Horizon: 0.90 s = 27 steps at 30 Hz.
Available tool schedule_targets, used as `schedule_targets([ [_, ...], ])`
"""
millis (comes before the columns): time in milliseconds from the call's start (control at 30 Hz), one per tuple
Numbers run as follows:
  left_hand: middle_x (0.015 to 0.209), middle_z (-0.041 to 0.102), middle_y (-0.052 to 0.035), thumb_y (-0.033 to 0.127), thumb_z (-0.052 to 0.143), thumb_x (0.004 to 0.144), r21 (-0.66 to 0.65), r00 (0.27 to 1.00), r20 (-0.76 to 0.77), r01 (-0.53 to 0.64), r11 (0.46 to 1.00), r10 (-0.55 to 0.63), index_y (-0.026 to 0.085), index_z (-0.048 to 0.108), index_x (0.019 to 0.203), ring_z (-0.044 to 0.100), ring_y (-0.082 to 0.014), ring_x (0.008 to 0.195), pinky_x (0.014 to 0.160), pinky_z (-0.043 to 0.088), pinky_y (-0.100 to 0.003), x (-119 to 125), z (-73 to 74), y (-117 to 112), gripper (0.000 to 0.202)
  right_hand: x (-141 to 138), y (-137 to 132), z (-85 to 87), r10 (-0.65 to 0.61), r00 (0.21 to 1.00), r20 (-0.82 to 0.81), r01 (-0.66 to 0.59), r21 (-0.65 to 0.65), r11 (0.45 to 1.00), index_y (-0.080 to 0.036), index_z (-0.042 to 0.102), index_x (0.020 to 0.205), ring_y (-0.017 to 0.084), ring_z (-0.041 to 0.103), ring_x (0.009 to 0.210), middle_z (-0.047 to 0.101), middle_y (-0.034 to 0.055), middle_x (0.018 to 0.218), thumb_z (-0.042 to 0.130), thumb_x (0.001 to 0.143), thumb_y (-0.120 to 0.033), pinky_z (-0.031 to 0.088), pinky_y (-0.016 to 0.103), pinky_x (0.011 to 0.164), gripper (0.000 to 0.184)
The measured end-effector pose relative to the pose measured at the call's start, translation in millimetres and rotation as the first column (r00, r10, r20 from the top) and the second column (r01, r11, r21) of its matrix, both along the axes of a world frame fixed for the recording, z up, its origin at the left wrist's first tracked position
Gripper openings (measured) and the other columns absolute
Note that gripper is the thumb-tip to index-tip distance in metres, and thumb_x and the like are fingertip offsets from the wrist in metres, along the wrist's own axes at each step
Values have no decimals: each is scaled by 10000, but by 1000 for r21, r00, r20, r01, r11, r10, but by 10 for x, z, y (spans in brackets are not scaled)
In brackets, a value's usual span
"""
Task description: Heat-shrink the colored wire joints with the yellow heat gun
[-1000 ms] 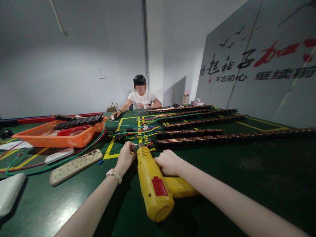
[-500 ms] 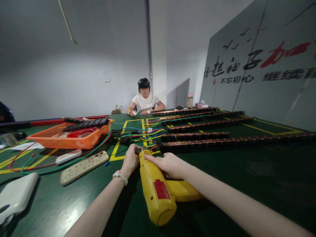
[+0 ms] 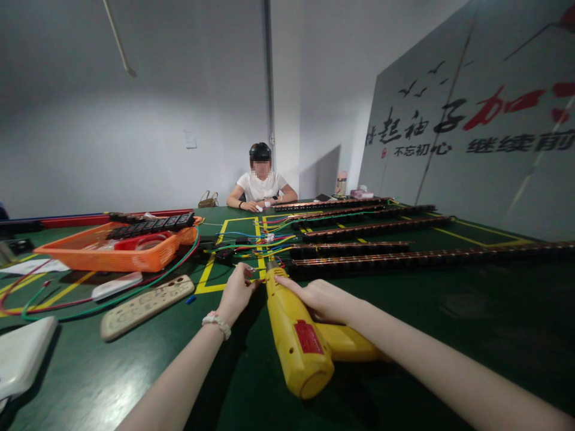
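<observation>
My right hand [image 3: 330, 299] is wrapped round a yellow heat gun [image 3: 299, 341] with a red label. The gun's metal nozzle points away from me, towards the coloured wires [image 3: 281, 239] at the ends of the long black strips. Left of the nozzle, a small gap away, my left hand [image 3: 238, 291] is closed in a pinch just above the green table. Whatever lies between its fingertips is too small to make out. A bracelet circles that wrist.
Long black strips with copper-coloured lines [image 3: 431, 252] stretch across the right. Leftward are an orange basket [image 3: 108, 260], a beige power strip [image 3: 146, 308], a small blue piece [image 3: 190, 299] and a white device [image 3: 24, 353]. A co-worker [image 3: 260, 185] sits at the far side.
The heat gun has moved slightly right, so its nozzle is now farther from my left fingers. My view has shifted a little right. The co-worker's hands have moved.
</observation>
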<state>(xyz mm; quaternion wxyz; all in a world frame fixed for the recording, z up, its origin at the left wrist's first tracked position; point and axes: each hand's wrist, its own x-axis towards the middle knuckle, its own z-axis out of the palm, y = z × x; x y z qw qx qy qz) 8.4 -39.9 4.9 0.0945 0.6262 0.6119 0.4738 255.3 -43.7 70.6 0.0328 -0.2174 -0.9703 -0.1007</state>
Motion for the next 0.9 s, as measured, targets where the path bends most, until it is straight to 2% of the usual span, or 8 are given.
schedule_targets([
  [133,839,581,-14,230,601,722,15,1000,-16,6,1000,-6,207,452,880,571,-147,670,611,436,-267,-2,-7,5,218,122,20,24,-31,999,22,31,18,999,-123,6,1489,210,618,636,686,66,771,505,713,-66,344,265,552,924],
  [267,857,585,-16,254,604,727,10,999,-32,15,1000,-15,208,448,882,580,-147,683,616,444,-268,-4,1,2,224,209,13,50,-81,997,7,81,41,996,-127,19,1489,203,602,622,664,61,732,510,705,-52,323,261,543,929],
  [433,829,570,-8,252,607,725,13,999,-42,0,1000,0,205,441,873,579,-141,665,609,446,-263,8,20,-8,227,230,14,33,-86,996,-2,86,29,996,-165,18,1489,184,585,601,643,32,709,543,707,-88,309,242,532,944],
  [733,798,587,-9,261,604,701,10,1000,-28,-4,1000,5,207,455,857,576,-140,627,592,455,-265,-34,-11,27,222,161,-35,61,-98,995,8,98,43,994,-164,62,1491,181,572,552,648,18,680,562,717,-106,288,246,507,924],
  [900,769,595,-10,280,601,691,9,999,-37,5,1000,-5,205,465,816,572,-148,639,579,449,-261,-44,10,8,200,-48,-94,54,-15,1000,-16,15,28,999,-153,90,1493,192,597,585,679,30,722,555,743,-130,307,259,521,883],
])
